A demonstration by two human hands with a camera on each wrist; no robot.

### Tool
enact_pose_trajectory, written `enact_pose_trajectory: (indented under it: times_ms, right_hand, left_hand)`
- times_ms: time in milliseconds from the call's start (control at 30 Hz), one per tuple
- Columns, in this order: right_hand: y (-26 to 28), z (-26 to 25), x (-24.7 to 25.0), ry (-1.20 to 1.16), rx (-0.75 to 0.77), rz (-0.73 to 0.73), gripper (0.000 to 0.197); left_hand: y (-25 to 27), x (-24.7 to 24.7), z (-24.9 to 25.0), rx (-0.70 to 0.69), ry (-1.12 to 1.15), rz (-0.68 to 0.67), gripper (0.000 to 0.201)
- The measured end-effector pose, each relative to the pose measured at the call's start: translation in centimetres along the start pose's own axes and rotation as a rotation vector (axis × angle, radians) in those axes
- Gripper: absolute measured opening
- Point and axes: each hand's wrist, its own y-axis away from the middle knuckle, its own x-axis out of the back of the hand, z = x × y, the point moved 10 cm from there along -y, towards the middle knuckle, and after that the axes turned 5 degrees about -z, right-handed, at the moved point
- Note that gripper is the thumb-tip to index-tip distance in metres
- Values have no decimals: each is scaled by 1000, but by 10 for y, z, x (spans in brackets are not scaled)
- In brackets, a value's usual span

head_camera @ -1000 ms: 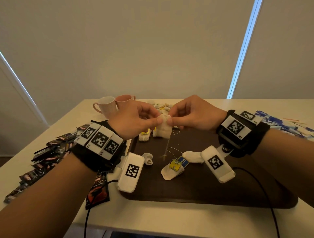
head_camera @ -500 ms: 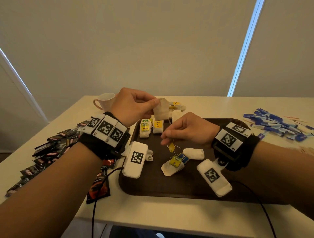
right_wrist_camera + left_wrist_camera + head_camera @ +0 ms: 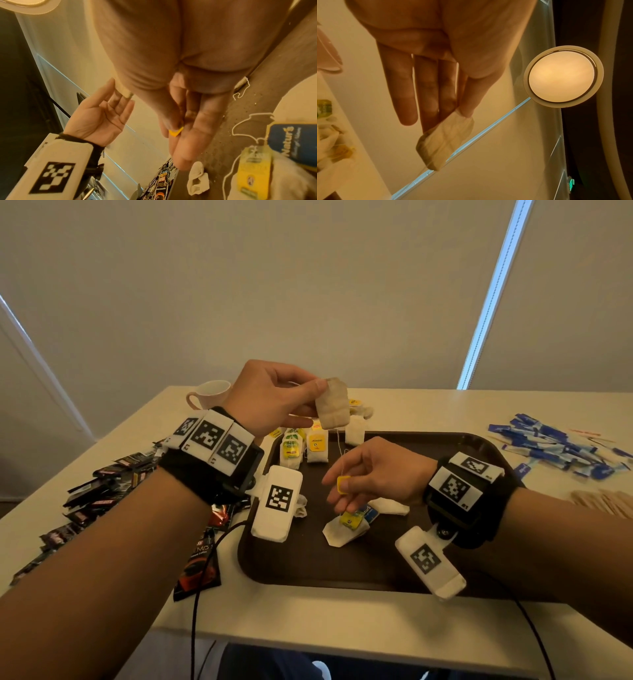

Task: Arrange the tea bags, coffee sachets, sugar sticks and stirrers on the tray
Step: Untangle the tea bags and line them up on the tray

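Note:
My left hand [image 3: 274, 395] pinches the top of a pale tea bag [image 3: 333, 404] and holds it up above the far left of the dark brown tray [image 3: 308, 563]; in the left wrist view the same tea bag [image 3: 445, 143] hangs from thumb and forefinger. A thin string runs down from it to a small yellow tag [image 3: 343, 484], which my right hand [image 3: 373, 474] pinches over the tray's middle; the yellow tag [image 3: 175, 132] shows between thumb and fingers. Two tagged tea bags [image 3: 305, 448] stand on the tray's far left, and more loose tea bags [image 3: 346, 529] lie at its centre.
Dark coffee sachets [image 3: 102, 491] are heaped on the table to the left, one red-black sachet [image 3: 198, 570] beside the tray. Blue sugar sticks [image 3: 555, 446] lie at the right, wooden stirrers [image 3: 603, 501] near them. A pink cup [image 3: 205, 393] stands at the far left.
The hands, which held the tea bag together, have parted: the left keeps the bag raised, the right has drawn the string down with the yellow tag.

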Motion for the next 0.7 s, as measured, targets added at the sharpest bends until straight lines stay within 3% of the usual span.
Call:
enact_pose_trajectory:
  times_ms: [167,267,333,433,600,700]
  right_hand:
    - [-4,3,27,-17,-37,179,17]
    - [-2,-13,51,226,36,357,8]
    - [3,-26,60,217,105,420,3]
    - [8,-40,63,151,193,428,16]
    - [13,-50,58,-72,284,439,18]
    - [15,-55,58,-30,340,454,23]
  left_hand:
    - [8,-14,0,2,67,-115,8]
    - [15,-27,-7,24,33,-224,12]
    - [19,-34,-19,61,14,-281,20]
    - [24,-37,-39,108,-32,-294,14]
    - [25,-37,-59,131,-72,-273,6]
    - [24,-38,-61,127,-81,-257,9]
